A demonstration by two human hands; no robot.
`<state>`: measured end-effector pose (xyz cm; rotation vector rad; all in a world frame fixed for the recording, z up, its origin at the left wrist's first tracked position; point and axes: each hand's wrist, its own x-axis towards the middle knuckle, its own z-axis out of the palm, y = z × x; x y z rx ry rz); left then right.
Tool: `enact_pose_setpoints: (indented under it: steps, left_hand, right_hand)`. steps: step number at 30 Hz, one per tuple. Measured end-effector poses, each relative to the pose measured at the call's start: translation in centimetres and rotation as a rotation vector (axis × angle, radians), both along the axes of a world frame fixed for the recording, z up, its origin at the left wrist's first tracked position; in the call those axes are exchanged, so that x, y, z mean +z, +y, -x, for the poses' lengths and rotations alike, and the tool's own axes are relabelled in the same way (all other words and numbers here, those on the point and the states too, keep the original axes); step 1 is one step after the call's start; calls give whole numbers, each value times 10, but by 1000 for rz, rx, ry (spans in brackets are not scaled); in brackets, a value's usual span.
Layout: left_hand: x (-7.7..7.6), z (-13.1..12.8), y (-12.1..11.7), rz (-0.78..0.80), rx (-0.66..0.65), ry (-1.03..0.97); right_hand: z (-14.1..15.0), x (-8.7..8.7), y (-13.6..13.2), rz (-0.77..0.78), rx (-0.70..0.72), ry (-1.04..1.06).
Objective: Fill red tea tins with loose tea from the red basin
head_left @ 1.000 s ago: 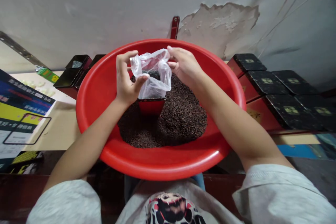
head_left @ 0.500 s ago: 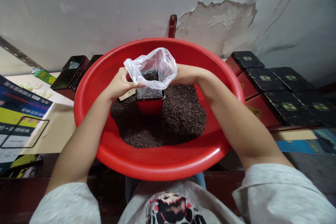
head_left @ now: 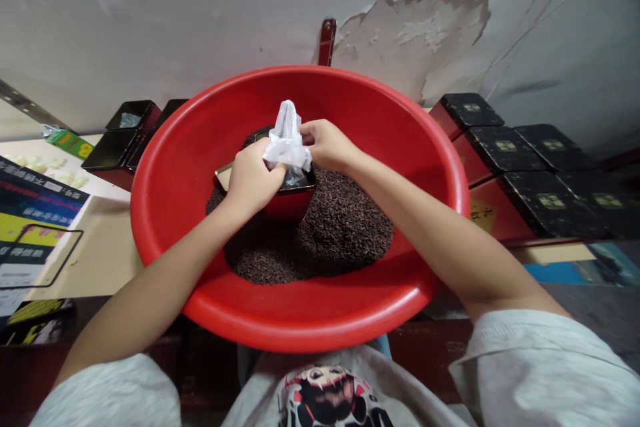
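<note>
A clear plastic bag (head_left: 287, 137) has its top gathered into a bunch above a square red tin (head_left: 287, 205) with a black rim. The bag's lower part sits inside the tin. My left hand (head_left: 253, 177) is closed around the gathered neck from the left. My right hand (head_left: 327, 144) is at the bag's right side with curled fingers, its fingertips partly hidden against the plastic. The tin stands among loose dark tea leaves (head_left: 350, 227) in a big red basin (head_left: 320, 327). A pale gold piece with a dark edge (head_left: 223, 177) lies behind my left hand, partly covered.
Several lidded red and black tins (head_left: 505, 150) stand right of the basin. Open tins (head_left: 111, 149), a green box (head_left: 69, 142) and a printed sheet (head_left: 37, 213) are on the left. A peeling wall (head_left: 415, 33) rises behind.
The bag's mouth was spread wide and is now bunched together. My left hand has moved right and round the bag's neck; my right hand has come out from behind the bag.
</note>
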<state>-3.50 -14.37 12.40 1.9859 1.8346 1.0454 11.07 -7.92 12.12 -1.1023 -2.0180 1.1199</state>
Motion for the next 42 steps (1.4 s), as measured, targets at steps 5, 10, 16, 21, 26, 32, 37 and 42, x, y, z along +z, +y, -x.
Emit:
enact_pose_setpoints:
  steps: [5, 10, 16, 21, 26, 32, 37, 42]
  left_hand:
    - [-3, 7, 8, -41, 47, -155]
    - [0, 13, 12, -203, -115, -208]
    - [12, 24, 16, -269, -349, -320]
    - [7, 27, 19, -181, -416, -407]
    - [6, 27, 18, 43, -573, -437]
    - [-2, 24, 22, 79, -520, -451]
    - [-11, 7, 12, -48, -360, -335]
    - [-6, 0, 3, -231, -93, -113]
  right_hand:
    - [-28, 29, 0, 161, 364, -16]
    - [-23, 38, -12, 35, 239, -18]
    - [-13, 36, -14, 13, -88, 219]
    - [-6, 32, -12, 104, -212, 444]
    - [-3, 22, -6, 313, -273, 580]
    - [-4, 23, -12, 239, 18, 572]
    - [-1, 19, -15, 43, 327, 285]
    - [7, 8, -16, -163, 265, 89]
